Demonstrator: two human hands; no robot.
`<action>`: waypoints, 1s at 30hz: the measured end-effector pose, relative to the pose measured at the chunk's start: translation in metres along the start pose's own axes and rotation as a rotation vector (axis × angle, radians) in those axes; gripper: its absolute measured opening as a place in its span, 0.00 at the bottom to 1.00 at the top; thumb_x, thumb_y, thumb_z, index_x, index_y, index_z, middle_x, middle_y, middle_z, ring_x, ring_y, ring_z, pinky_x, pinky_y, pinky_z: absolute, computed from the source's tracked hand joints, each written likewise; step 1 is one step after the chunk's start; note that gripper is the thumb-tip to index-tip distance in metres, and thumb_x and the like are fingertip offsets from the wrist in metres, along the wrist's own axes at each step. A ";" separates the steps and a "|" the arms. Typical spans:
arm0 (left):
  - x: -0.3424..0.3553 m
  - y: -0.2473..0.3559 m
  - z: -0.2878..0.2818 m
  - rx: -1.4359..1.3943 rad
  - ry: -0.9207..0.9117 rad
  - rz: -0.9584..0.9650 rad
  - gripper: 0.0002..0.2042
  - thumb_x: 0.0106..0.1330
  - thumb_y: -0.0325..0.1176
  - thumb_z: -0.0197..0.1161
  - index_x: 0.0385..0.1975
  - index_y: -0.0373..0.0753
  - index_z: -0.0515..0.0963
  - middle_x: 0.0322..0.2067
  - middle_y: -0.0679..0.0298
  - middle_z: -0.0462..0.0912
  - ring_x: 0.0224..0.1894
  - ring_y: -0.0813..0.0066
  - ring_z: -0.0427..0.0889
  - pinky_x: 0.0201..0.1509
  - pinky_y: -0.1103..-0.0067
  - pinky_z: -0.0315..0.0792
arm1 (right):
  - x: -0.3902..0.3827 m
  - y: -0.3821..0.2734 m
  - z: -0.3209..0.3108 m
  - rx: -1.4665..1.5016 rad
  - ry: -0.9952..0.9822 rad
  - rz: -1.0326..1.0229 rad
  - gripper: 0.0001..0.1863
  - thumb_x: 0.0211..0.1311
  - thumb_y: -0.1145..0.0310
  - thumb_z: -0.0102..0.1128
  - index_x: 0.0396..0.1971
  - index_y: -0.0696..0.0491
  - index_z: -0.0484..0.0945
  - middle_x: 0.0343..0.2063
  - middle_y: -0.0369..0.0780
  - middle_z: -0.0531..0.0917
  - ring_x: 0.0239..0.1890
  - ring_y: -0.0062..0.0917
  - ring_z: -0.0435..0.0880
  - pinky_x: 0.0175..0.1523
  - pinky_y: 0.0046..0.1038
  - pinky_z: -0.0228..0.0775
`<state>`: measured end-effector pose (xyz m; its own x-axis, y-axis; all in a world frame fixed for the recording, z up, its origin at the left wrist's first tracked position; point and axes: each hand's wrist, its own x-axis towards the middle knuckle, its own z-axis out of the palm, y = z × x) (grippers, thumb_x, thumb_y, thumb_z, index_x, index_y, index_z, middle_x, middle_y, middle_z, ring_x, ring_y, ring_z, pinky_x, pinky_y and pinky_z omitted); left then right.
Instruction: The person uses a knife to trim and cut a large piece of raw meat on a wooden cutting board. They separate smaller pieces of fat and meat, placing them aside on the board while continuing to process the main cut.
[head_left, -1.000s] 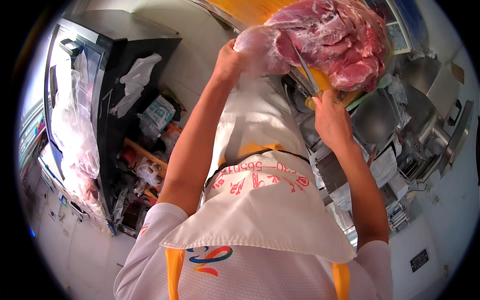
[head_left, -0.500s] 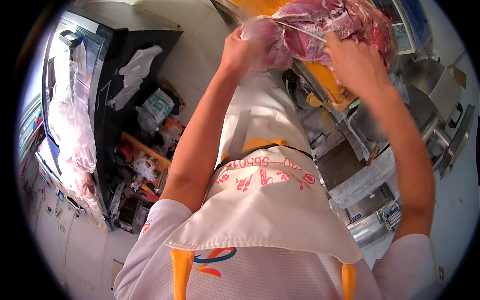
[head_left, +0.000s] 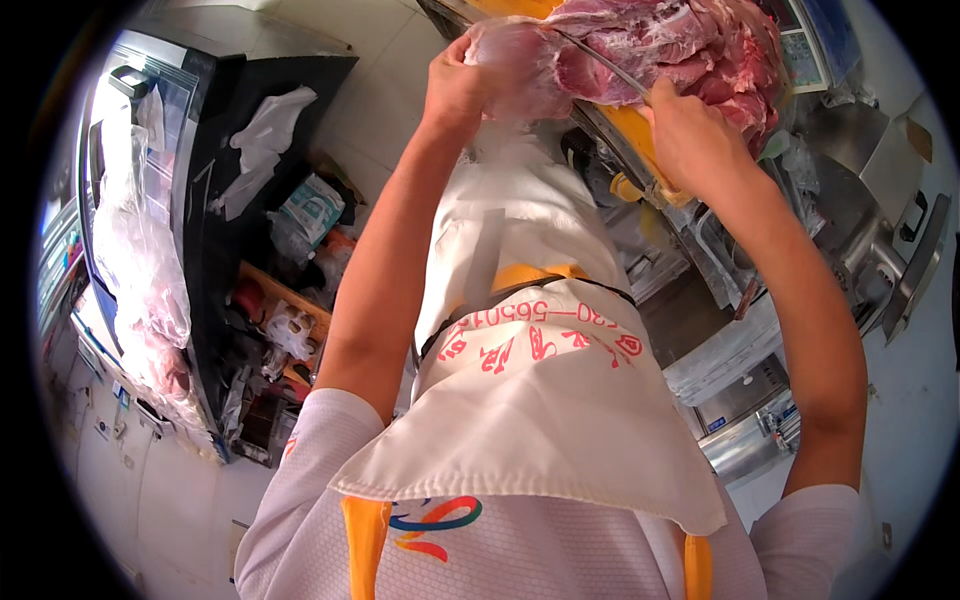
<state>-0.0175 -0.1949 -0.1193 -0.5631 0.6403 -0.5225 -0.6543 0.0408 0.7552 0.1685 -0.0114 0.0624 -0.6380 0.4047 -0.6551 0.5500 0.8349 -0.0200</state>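
Though bulky, meat (head_left: 655, 48) (against left hand (head_left: 457, 92)).

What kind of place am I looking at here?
Probably a butcher's shop or meat-preparation room: a large piece of raw meat lies on a yellow work surface, the right hand holds a knife, and the person wears a white apron.

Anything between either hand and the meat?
Left hand: nothing visible; it grips the edge of the meat directly. Right hand: only the knife it holds, blade angled across the meat. No other object shows in between.
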 end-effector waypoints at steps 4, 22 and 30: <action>0.005 0.018 -0.013 0.003 -0.086 -0.025 0.30 0.51 0.13 0.66 0.60 0.30 0.84 0.38 0.61 0.89 0.28 0.73 0.86 0.27 0.76 0.80 | -0.017 0.000 0.005 0.121 -0.073 0.075 0.19 0.86 0.61 0.52 0.52 0.66 0.72 0.42 0.63 0.89 0.49 0.62 0.90 0.54 0.58 0.83; -0.031 0.031 -0.010 0.020 -0.113 -0.068 0.29 0.48 0.11 0.66 0.56 0.31 0.83 0.36 0.63 0.86 0.31 0.72 0.86 0.35 0.74 0.83 | -0.056 -0.048 0.142 0.505 0.186 0.257 0.17 0.86 0.60 0.54 0.49 0.61 0.64 0.32 0.63 0.87 0.38 0.65 0.88 0.40 0.61 0.78; -0.022 0.087 -0.014 0.214 -0.262 -0.117 0.29 0.48 0.11 0.65 0.56 0.31 0.83 0.33 0.64 0.85 0.28 0.72 0.86 0.32 0.74 0.82 | -0.081 -0.061 0.160 0.697 0.350 0.187 0.16 0.87 0.58 0.52 0.47 0.57 0.66 0.31 0.61 0.88 0.38 0.64 0.88 0.41 0.61 0.80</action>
<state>-0.0693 -0.2161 -0.0474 -0.3242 0.7954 -0.5121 -0.5706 0.2673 0.7765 0.2733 -0.1549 -0.0043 -0.5703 0.7047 -0.4220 0.8009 0.3631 -0.4760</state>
